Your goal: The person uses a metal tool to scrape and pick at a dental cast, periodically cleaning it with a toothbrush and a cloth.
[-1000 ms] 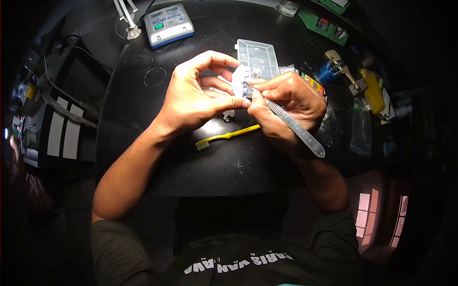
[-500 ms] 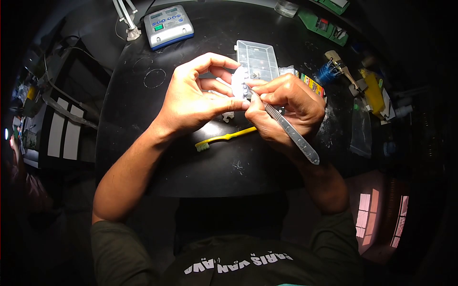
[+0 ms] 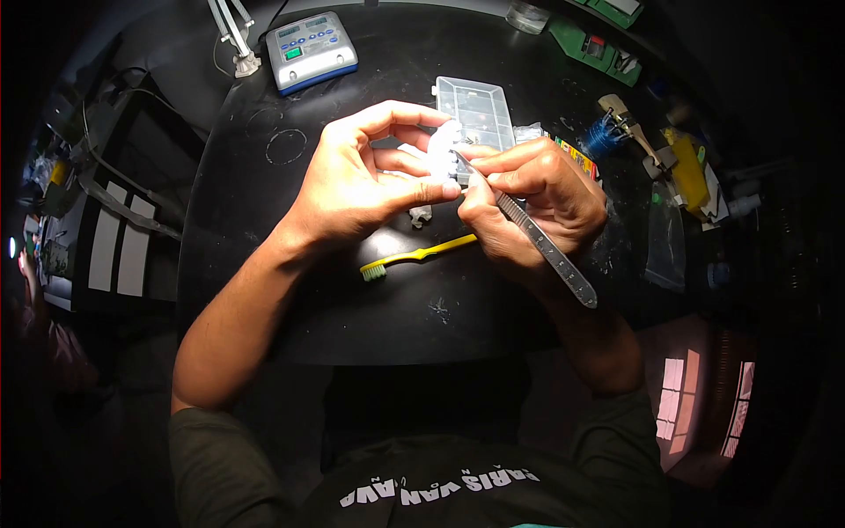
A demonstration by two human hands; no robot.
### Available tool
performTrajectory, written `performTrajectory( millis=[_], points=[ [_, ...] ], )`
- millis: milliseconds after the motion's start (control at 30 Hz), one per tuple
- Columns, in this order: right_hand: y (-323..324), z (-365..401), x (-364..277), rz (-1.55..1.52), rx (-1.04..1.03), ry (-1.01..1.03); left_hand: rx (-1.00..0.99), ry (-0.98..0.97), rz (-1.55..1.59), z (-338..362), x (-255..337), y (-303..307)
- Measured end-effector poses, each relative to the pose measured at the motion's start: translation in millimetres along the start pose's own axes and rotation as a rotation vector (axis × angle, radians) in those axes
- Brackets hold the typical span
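Above bench [image 3: 264,290] middle: white piece [image 3: 440,148] pinched in left hand [image 3: 361,185], grip clenched on it, thumb against fingers. Right hand [image 3: 539,195] grip grasping metal tool [image 3: 544,249]. Tip on piece, now nearer its far end than a second ago; handle tail swung lower. Likely stroke working along piece. Toothbrush [image 3: 414,255] lying on bench beneath hands. Clear box [image 3: 480,101] toward far edge.
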State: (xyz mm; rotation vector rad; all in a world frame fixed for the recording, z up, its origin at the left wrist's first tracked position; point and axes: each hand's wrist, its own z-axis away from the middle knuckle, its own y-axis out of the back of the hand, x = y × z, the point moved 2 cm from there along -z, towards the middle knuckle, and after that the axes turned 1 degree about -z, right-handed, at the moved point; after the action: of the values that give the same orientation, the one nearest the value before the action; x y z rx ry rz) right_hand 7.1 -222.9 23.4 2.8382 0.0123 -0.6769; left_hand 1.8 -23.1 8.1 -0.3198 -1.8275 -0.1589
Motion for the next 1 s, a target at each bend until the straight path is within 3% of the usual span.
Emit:
performTrajectory(
  millis=[600, 1000],
  points=[
    [2.0, 1.3, -7.3, -0.057, -0.031, -0.247, 0.045, -0.033, -0.117, -0.4, 0.0, -1.6],
    [2.2, 3.5, -3.6, -0.03, -0.084, -0.205, 0.074, -0.046, -0.125, -0.4, -2.5, -1.5]
  ],
)
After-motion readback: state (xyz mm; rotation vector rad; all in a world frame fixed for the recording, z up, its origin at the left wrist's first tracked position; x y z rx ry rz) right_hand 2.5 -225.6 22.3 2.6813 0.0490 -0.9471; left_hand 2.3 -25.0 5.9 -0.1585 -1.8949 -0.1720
